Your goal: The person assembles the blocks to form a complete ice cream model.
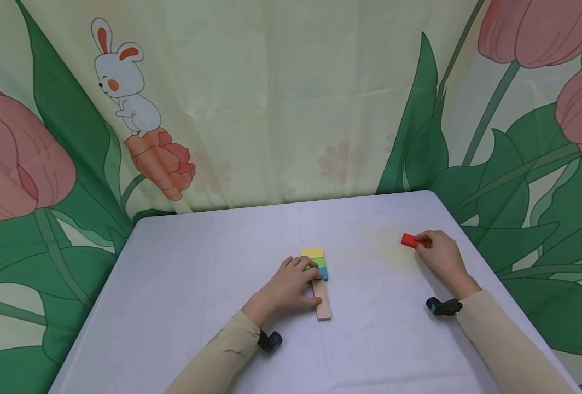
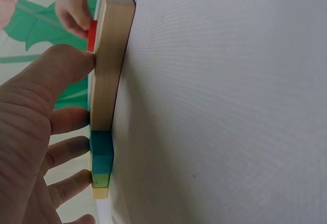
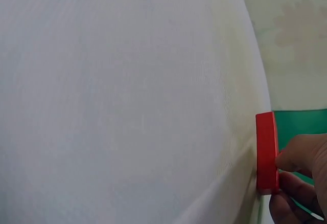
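Observation:
Near the middle of the table, yellow (image 1: 312,253), green (image 1: 319,262) and blue (image 1: 324,273) blocks lie side by side against each other, and a longer plain wooden block (image 1: 323,307) extends from the blue one toward the person. My left hand (image 1: 287,285) rests over this row with its fingers spread. In the left wrist view its thumb (image 2: 76,63) touches the wooden block (image 2: 112,55), and fingertips meet the blue (image 2: 102,150) and green blocks. Off to the right, my right hand (image 1: 442,257) pinches a red block (image 1: 409,241) by its near end, low at the tabletop.
A white cloth (image 1: 212,257) covers the table, whose far edge meets a printed curtain (image 1: 271,109) with tulips and a rabbit. Black wrist cameras sit on the left wrist (image 1: 270,342) and right wrist (image 1: 443,307).

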### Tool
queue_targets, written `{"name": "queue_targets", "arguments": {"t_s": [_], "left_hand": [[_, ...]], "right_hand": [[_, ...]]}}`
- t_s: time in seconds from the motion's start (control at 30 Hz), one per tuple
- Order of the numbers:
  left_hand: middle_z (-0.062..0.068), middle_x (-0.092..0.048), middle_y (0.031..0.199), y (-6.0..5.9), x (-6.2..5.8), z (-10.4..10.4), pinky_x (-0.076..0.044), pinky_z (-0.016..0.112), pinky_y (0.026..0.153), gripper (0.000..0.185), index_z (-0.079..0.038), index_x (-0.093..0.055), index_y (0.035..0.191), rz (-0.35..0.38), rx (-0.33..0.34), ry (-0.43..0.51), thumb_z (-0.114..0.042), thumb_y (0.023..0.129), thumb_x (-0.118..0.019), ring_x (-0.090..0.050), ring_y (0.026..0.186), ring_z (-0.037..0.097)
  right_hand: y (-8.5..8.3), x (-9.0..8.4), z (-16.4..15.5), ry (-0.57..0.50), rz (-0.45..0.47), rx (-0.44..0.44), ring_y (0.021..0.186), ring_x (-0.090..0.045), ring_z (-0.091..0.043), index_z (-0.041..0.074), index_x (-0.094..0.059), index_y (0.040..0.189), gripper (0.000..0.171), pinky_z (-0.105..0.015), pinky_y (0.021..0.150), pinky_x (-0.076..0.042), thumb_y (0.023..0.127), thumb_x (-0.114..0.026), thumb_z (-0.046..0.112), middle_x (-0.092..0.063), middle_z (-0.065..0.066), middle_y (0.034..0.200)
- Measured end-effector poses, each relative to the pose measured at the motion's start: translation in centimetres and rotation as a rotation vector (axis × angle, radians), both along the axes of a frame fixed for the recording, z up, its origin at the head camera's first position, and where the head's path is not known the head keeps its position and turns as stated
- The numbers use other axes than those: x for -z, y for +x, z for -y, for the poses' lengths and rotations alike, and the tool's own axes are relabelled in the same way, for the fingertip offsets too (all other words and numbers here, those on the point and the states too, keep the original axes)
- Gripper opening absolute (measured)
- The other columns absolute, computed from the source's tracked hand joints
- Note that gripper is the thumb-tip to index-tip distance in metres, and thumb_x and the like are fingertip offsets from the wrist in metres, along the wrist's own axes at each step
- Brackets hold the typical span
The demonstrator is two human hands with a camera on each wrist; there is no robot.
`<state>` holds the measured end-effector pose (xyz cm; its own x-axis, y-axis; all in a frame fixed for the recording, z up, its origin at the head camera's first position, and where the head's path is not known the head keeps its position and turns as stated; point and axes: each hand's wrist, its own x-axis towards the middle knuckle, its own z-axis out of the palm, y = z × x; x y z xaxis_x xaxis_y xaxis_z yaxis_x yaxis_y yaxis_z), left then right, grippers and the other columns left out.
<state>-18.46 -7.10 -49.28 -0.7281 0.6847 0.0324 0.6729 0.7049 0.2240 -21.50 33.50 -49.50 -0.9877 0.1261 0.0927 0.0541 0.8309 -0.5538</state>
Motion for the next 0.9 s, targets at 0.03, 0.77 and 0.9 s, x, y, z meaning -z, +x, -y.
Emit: {"name": "queue_targets", "arguments": {"t_s": [0.03, 0.77, 0.9], "left_hand": [[-0.003, -0.055, 0.134, 0.0, 0.0, 0.0, -0.033, 0.056, 0.120, 0.045, -0.026, -0.066, 0.127, 0.000, 0.001, 0.000, -0.053, 0.091, -0.071, -0.046, 0.138, 0.023], [-0.003, -0.055, 0.135, 0.2, -0.2, 0.1, -0.034, 0.053, 0.120, 0.045, -0.026, -0.067, 0.128, 0.014, -0.014, 0.000, -0.053, 0.091, -0.071, -0.044, 0.140, 0.023], [-0.003, -0.055, 0.135, 0.1, -0.1, 0.0, -0.034, 0.053, 0.120, 0.046, -0.026, -0.066, 0.128, 0.015, -0.011, -0.002, -0.054, 0.092, -0.070, -0.044, 0.141, 0.023]], "right_hand": [[-0.1, 0.0, 0.3, -0.002, 0.001, -0.004, 0.113, -0.053, -0.047, -0.007, -0.065, 0.123, 0.032, -0.065, 0.096, -0.049, 0.096, -0.057, 0.007, -0.056, -0.032, 0.126], [-3.0, -0.4, 6.9, -0.028, 0.056, -0.080, 0.119, -0.054, -0.042, -0.001, -0.068, 0.123, 0.028, -0.058, 0.104, -0.049, 0.098, -0.059, 0.008, -0.057, -0.026, 0.132], [-3.2, -0.3, 7.6, -0.032, 0.061, -0.082, 0.119, -0.054, -0.041, -0.001, -0.068, 0.123, 0.027, -0.057, 0.104, -0.049, 0.099, -0.060, 0.008, -0.057, -0.025, 0.131]]}}
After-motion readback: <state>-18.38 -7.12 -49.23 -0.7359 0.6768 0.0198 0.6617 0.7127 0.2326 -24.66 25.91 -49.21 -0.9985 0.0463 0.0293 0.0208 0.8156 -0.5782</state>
